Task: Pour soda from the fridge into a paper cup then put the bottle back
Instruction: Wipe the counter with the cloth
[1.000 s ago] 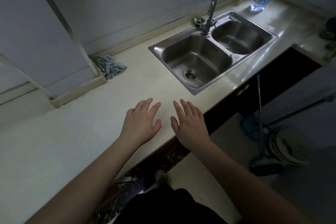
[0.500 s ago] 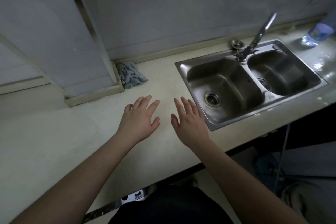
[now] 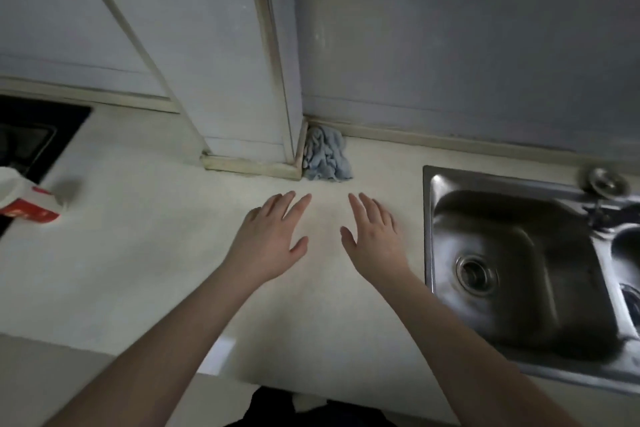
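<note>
Countertop (image 3: 138, 270): pale, fills the middle of the view from the left edge to the sink, with a tiled wall behind it.
Sink (image 3: 519, 288): stainless steel, set into the countertop at the right; the nearer basin has a round drain, and a second basin shows only partly at the right edge.
Stove (image 3: 31, 139): dark surface at the far left, blurred.
Left hand (image 3: 270, 239): palm down over the countertop, fingers spread and slack, gripping nothing; whether it touches the surface cannot be told.
Right hand (image 3: 374, 239): just beside the left, palm down, fingers loosely spread, also empty.
Blue rag (image 3: 325, 158): crumpled against the wall corner, just beyond the fingertips of both hands.
Paper cup (image 3: 24, 199): red and white, at the far left edge of the countertop, well apart from both hands; blurred, so whether it stands upright or lies tilted cannot be told.
Sink strainer (image 3: 604, 180): round metal piece lying on the sink's back rim.
</note>
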Tool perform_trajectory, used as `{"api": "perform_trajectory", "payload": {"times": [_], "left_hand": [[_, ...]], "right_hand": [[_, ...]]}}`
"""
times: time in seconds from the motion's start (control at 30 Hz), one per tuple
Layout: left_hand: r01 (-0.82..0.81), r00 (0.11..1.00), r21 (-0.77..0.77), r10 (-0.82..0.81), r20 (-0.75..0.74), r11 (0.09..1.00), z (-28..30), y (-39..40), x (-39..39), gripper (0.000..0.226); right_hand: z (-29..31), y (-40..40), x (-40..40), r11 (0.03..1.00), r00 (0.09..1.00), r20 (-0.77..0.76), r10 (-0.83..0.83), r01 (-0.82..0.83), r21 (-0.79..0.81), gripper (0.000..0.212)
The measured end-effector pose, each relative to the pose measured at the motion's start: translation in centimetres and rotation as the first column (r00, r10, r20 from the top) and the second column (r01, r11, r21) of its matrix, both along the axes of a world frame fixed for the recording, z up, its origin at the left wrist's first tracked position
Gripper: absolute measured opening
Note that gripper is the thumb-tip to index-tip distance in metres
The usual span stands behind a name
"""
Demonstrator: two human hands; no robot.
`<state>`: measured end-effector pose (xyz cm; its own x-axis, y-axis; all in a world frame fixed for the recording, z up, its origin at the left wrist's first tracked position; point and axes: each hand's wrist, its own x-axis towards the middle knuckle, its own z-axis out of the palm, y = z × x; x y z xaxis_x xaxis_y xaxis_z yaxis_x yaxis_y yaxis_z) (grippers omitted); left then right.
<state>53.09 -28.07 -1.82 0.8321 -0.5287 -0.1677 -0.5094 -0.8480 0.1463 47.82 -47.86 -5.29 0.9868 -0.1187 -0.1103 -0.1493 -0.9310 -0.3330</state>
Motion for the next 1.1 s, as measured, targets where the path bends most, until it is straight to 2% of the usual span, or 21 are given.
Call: {"api": "perform_trajectory", "payload": {"times": [0.3, 0.43, 0.57, 0.63, 0.8, 0.93, 1.1], "left_hand": [[-0.085, 0.995, -0.002, 0.085, 0.046, 0.996, -0.1, -1.6, 3.2, 0.069], [-0.157, 0.987, -0.016, 0.158, 0.019, 0.987, -1.0, -2.0, 3.3, 0.069], [-0.185, 0.982, -0.011, 0.185, -0.025, 0.983, -2.0, -2.1, 2.9, 0.070], [-0.197, 0.980, -0.011, 0.197, -0.039, 0.980, -2.2, -1.9, 2.8, 0.070], [-0.222, 0.972, -0.001, 0.222, -0.074, 0.975, -2.7, -0.7, 2.7, 0.069], [-0.229, 0.969, -0.034, 0.224, -0.107, 0.973, -2.7, -1.5, 2.2, 0.064], [-0.161, 0.981, -0.034, 0.156, -0.117, 0.986, -2.2, -3.2, 0.6, 0.062]], "right_hand": [[-1.3, 0.0, 13.2, 0.995, 0.995, -0.004, 0.097, -0.097, -0.003, 0.060], [-3.5, 0.2, 19.0, 0.991, 0.991, -0.066, 0.115, -0.119, -0.057, 0.061], [-6.5, 0.6, 22.4, 0.988, 0.977, -0.192, 0.095, -0.116, -0.099, 0.059], [-8.0, 0.4, 22.6, 0.990, 0.967, -0.241, 0.085, -0.110, -0.089, 0.060], [-10.0, 0.0, 22.2, 0.989, 0.981, -0.157, 0.111, -0.124, -0.078, 0.058], [-11.8, -0.5, 21.3, 0.970, 0.964, -0.157, 0.212, -0.227, -0.084, 0.078], [-13.2, -0.9, 14.2, 0.920, 0.908, -0.191, 0.372, -0.389, -0.055, 0.073]]}}
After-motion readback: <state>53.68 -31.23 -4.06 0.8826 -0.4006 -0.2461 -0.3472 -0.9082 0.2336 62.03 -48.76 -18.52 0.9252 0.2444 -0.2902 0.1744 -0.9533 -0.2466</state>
